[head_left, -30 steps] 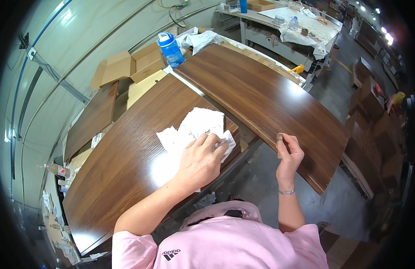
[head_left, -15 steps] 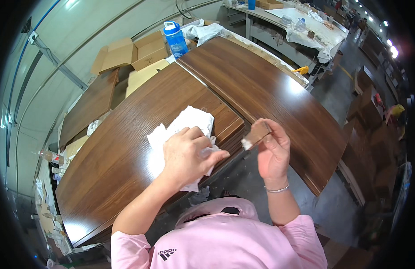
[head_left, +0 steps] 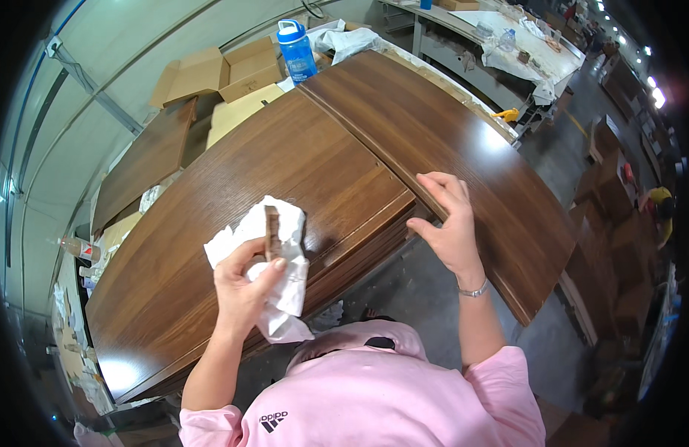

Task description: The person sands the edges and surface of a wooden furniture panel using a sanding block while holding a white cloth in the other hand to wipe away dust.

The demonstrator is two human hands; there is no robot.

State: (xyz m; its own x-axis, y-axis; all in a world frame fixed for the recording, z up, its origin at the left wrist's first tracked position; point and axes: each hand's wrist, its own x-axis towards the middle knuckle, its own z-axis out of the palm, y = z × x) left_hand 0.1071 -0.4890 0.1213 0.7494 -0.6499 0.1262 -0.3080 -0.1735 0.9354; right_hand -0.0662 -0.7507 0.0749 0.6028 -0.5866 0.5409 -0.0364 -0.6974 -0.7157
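Observation:
A small brown block (head_left: pixel 272 227) is pinched between the thumb and fingers of my left hand (head_left: pixel 244 284). The crumpled white cloth (head_left: pixel 291 277) lies under and beside that hand, one end hanging over the near edge of the left brown board (head_left: pixel 166 268); whether the fingers grip the cloth too, I cannot tell. My right hand (head_left: pixel 455 227) is at the left edge of the right brown board (head_left: pixel 464 141), near the corner of the left one. Its thumb and fingers are spread apart, with no loose thing between them.
Beyond the boards are a blue water bottle (head_left: pixel 296 54) and an opened cardboard box (head_left: pixel 248 71). A yellow-orange tool (head_left: pixel 506 115) lies past the right board's far edge. A cluttered workbench (head_left: pixel 464 46) stands farther back. Stacked brown panels (head_left: pixel 613 246) are at the right.
The brown block has passed from my right hand to my left. My left hand and the cloth have moved left; my right hand now reaches over the right board's edge.

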